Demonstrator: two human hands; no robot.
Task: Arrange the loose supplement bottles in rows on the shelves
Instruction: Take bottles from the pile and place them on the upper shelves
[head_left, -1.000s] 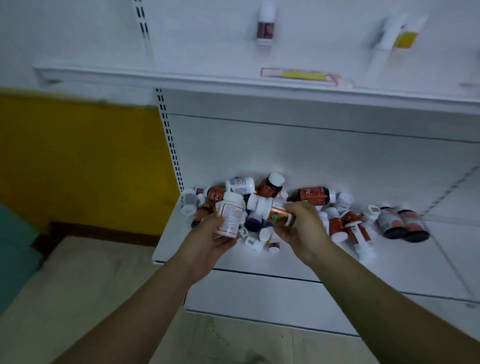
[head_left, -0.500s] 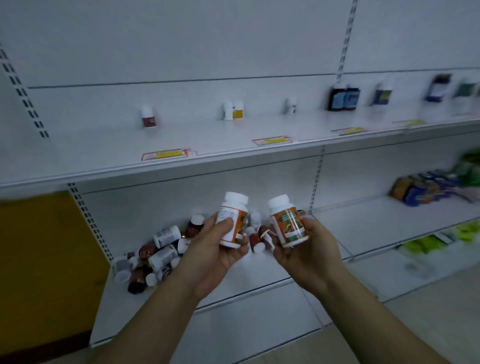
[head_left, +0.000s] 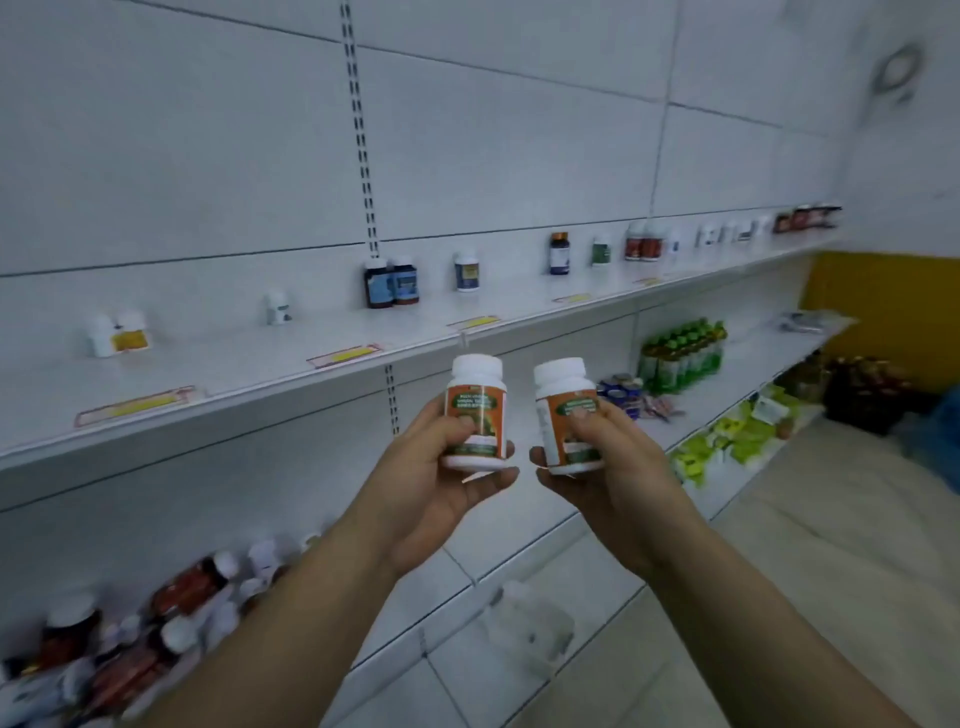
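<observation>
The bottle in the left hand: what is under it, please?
Under the bottle are the left hand's curled fingers, cupping its base. The thumb presses the label's front. The bottle's underside and the palm beneath it are hidden.

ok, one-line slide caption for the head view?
Left hand and right hand each hold an upright orange-labelled bottle before the sparsely stocked upper shelf.

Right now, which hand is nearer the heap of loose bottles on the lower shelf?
Left. The left hand, holding an orange-labelled white bottle, is up and right of the heap of loose bottles; the right hand, holding a matching bottle, is further right.
</observation>
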